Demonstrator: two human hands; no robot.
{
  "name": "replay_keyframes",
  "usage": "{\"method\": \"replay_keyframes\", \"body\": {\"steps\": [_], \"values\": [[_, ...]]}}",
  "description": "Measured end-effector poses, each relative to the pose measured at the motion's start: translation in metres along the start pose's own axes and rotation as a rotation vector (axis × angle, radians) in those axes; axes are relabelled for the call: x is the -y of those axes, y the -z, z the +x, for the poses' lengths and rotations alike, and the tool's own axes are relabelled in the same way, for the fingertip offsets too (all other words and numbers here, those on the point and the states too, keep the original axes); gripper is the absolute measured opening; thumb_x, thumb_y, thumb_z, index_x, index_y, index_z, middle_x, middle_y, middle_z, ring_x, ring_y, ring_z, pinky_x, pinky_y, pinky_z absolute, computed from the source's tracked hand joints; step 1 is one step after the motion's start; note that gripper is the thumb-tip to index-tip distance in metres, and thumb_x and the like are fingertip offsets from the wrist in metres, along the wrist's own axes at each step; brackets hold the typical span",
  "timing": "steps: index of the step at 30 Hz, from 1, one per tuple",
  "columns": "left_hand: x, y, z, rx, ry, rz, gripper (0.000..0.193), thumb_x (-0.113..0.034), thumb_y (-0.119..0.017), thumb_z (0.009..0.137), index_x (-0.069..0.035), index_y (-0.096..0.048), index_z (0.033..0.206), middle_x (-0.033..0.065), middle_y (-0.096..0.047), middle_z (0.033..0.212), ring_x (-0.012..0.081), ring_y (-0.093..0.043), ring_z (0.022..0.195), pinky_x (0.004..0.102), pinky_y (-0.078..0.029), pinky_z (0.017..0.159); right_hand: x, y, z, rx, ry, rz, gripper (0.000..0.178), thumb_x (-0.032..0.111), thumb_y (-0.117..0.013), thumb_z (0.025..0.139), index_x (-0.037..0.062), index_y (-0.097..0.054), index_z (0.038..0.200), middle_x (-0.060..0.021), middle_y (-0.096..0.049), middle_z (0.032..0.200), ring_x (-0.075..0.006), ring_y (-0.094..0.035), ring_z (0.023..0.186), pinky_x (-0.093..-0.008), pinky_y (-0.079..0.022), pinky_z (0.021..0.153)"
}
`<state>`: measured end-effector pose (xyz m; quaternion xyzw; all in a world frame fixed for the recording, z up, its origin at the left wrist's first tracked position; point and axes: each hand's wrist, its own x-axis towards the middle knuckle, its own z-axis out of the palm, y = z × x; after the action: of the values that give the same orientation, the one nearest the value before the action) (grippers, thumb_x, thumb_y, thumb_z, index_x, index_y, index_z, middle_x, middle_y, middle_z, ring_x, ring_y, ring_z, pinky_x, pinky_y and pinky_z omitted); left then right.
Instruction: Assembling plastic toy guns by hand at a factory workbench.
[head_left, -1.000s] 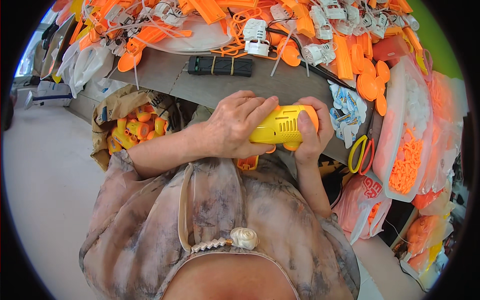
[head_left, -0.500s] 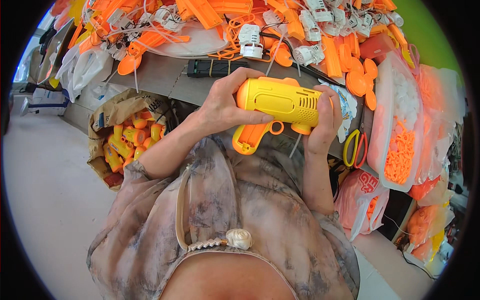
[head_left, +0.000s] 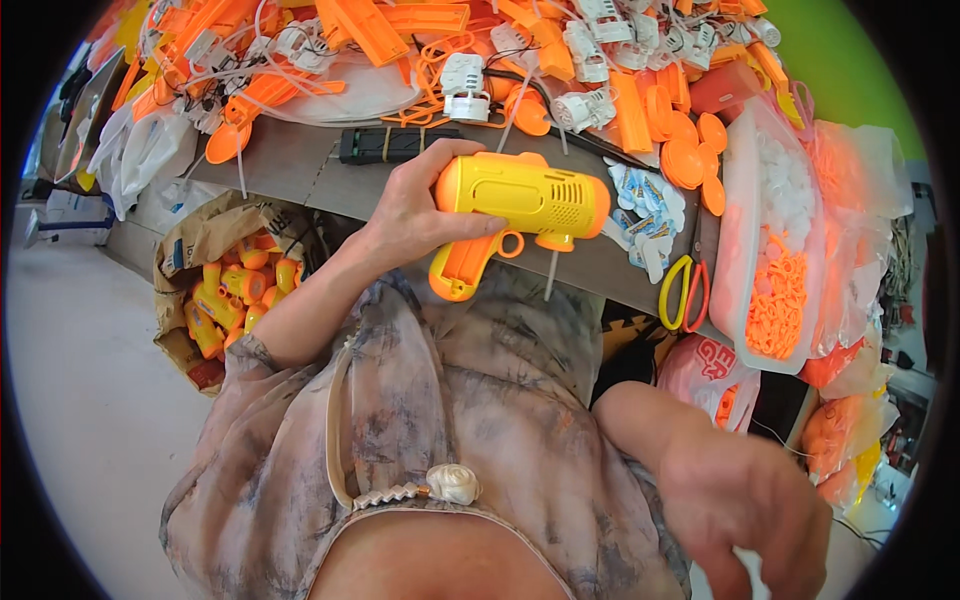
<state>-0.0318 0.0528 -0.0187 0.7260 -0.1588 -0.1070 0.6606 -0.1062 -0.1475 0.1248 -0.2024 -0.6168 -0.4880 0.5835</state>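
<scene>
A yellow toy gun [head_left: 520, 198] with orange ends is gripped in my left hand [head_left: 425, 205], the thumb along its lower side and the fingers over its rear. An orange ring trigger [head_left: 511, 245] shows below the body, and the hollow orange inside of its handle faces up. A thin pale tube or tie [head_left: 551, 275] hangs beneath the front. Well apart from the toy, near my body at the lower right, is my right hand [head_left: 745, 505], slightly blurred. Its bent fingers point downward with a gap between them, and nothing shows in them; the fingertips are partly cut off.
Orange parts [head_left: 365, 30] and white motor units [head_left: 463, 85] crowd the far table. A black bar [head_left: 395, 145], blue-white stickers [head_left: 650, 215] and scissors [head_left: 685, 295] lie closer. A clear bin [head_left: 735, 200] stands right. Left, a paper bag [head_left: 180, 250] holds several toy guns.
My right hand has let go of the toy gun's front and swung down toward the lower right. My left hand still holds the toy; the view has shifted slightly.
</scene>
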Motion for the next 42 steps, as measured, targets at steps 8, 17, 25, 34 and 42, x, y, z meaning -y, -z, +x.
{"method": "replay_keyframes", "body": {"steps": [8, 17, 25, 34, 42], "values": [[0.005, -0.006, -0.001, -0.062, -0.204, 0.443, 0.065, -0.021, -0.079, 0.068, 0.001, -0.049, 0.121, 0.0136, -0.057, 0.112, 0.0222, -0.056, 0.097, 0.0339, -0.044, 0.086, -0.023, -0.027, 0.012, -0.078, 0.005, -0.116, 0.039, 0.003, -0.050, 0.088, 0.0040, -0.050, 0.127, -0.0067, -0.047, 0.134, -0.0185, -0.041, 0.126, -0.0294, -0.035, 0.106], [-0.019, 0.013, 0.037, -0.240, -0.659, 0.984, 0.024, -0.017, -0.071, 0.071, -0.007, -0.067, 0.092, 0.0065, -0.058, 0.100, 0.0247, -0.053, 0.088, 0.0369, -0.039, 0.077, 0.001, -0.022, 0.005, -0.004, -0.089, -0.334, 0.042, 0.001, -0.049, 0.087, 0.0041, -0.048, 0.129, -0.0077, -0.045, 0.135, -0.0174, -0.037, 0.129, -0.0308, -0.033, 0.107], [-0.008, 0.027, 0.089, 0.182, -0.791, 1.346, 0.012, -0.016, -0.059, 0.072, -0.007, -0.068, 0.073, 0.0015, -0.054, 0.096, 0.0188, -0.046, 0.102, 0.0346, -0.033, 0.087, -0.006, -0.029, 0.000, -0.111, -0.025, -0.165, 0.041, 0.002, -0.051, 0.086, 0.0070, -0.051, 0.127, -0.0052, -0.046, 0.134, -0.0155, -0.040, 0.126, -0.0272, -0.037, 0.104], [-0.012, 0.022, 0.102, 0.362, -0.866, 1.621, 0.014, -0.015, -0.055, 0.076, -0.004, -0.064, 0.078, 0.0028, -0.052, 0.088, 0.0167, -0.047, 0.094, 0.0320, -0.035, 0.081, -0.016, -0.022, 0.001, -0.062, -0.078, -0.064, 0.047, 0.006, -0.051, 0.089, 0.0137, -0.043, 0.135, 0.0001, -0.043, 0.137, -0.0129, -0.034, 0.129, -0.0266, -0.029, 0.108], [-0.004, 0.033, 0.102, 0.091, -0.735, 1.059, 0.009, -0.009, -0.056, 0.081, -0.001, -0.055, 0.084, 0.0091, -0.051, 0.092, 0.0235, -0.049, 0.090, 0.0350, -0.038, 0.080, 0.000, 0.035, -0.057, 0.614, -0.962, -0.859, 0.043, 0.019, -0.059, 0.087, -0.0076, -0.046, 0.119, -0.0139, -0.060, 0.107, -0.0180, -0.059, 0.081, -0.0315, -0.047, 0.070]]}}
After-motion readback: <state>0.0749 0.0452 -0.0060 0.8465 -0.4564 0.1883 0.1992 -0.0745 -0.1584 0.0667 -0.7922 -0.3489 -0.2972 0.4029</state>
